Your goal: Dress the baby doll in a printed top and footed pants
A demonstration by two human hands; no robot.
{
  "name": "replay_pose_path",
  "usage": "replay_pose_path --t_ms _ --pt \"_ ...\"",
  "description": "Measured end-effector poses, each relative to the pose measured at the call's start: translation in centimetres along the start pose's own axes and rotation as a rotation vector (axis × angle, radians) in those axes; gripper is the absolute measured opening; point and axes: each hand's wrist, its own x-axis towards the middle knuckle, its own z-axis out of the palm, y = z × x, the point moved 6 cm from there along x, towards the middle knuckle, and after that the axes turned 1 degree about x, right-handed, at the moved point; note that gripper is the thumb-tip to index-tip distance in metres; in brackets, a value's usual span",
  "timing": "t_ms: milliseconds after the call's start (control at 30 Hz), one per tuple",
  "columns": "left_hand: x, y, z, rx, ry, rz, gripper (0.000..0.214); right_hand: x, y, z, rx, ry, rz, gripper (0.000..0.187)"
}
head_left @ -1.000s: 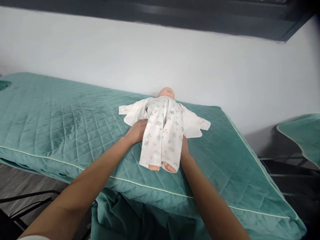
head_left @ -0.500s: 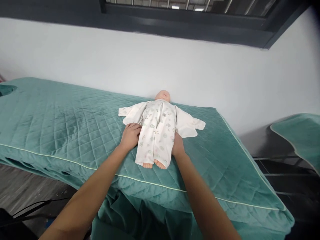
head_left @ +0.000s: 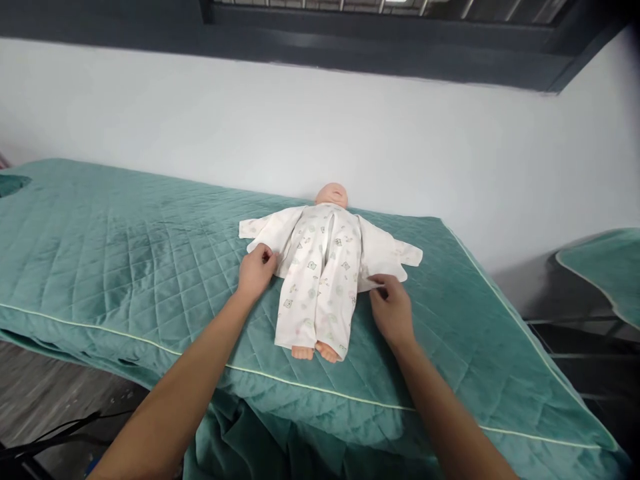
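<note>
A baby doll [head_left: 332, 195] lies on its back, head against the wall and bare feet toward me. Patterned white baby pants [head_left: 317, 293] cover its front from the chest down to the feet. Under them, a white baby jacket [head_left: 381, 247] spreads out with both sleeves stretched sideways. My right hand [head_left: 393, 308] pinches the jacket's lower edge on the right side and lifts it a little. On the other side, my left hand [head_left: 257, 271] is closed, thumb and fingers together at the jacket's left lower edge.
A green quilted cover [head_left: 150, 267] with pale piping lies over the bed. Behind it rises a white wall [head_left: 250, 127] below a dark window frame [head_left: 300, 50]. At the right, another green cloth [head_left: 605, 267] hangs near a dark rack. Black cables [head_left: 60, 430] show at lower left.
My right hand has come out from beside the pants and moved right, drawing out the jacket's edge. My left hand has closed into a pinch near the jacket. The view has shifted slightly.
</note>
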Motion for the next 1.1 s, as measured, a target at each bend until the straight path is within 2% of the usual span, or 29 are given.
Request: replay_pose_path --t_ms 67,167,300,433,567,667,767,833,900,967,1000,1100 --pt "1.0 -0.3 -0.1 0.113 0.025 0.032 0.019 1.9 2.5 -1.2 -0.172 0.059 0.068 0.032" --pt "2.6 -1.1 -0.5 0.278 0.096 0.018 0.014 4.2 5.9 -2.6 -0.406 0.051 0.287 0.038" --pt "3.9 -2.1 -0.5 0.326 0.093 -0.073 0.012 5.1 6.6 -3.1 -0.540 -0.023 0.396 0.046" --pt "4.0 -2.2 -0.6 0.286 0.121 -0.079 0.014 4.7 6.4 -3.0 -0.489 -0.067 0.461 0.032" --pt "3.6 -1.9 -0.8 0.323 0.155 -0.077 0.013 5.1 6.4 -3.2 -0.101 0.066 0.496 0.025" --pt "3.5 -1.8 -0.8 0.350 0.152 -0.092 0.012 6.2 4.7 -2.8 0.190 0.123 0.466 0.021" --pt "3.6 -1.9 -0.7 0.360 0.144 -0.096 0.012 7.1 0.3 -2.4 0.533 0.095 0.307 0.027" --pt "3.6 -1.9 -0.8 0.357 0.156 -0.079 0.012 7.0 -3.6 -1.9 0.617 -0.085 0.152 0.029" --pt "3.6 -1.9 -0.8 0.354 0.172 -0.063 0.012 6.3 -6.8 -1.1 0.548 -0.308 0.024 0.025" --pt "3.6 -2.0 -0.8 0.356 0.177 -0.067 0.013 5.7 -8.0 -0.8 0.519 -0.384 -0.012 0.022" --pt "3.6 -2.0 -0.8 0.360 0.175 -0.076 0.013 5.7 -7.9 -0.9 0.537 -0.351 -0.001 0.022" --pt "3.7 -1.9 -0.6 0.392 0.158 -0.099 0.017 6.9 -6.1 -1.3 0.636 -0.099 0.087 0.024"
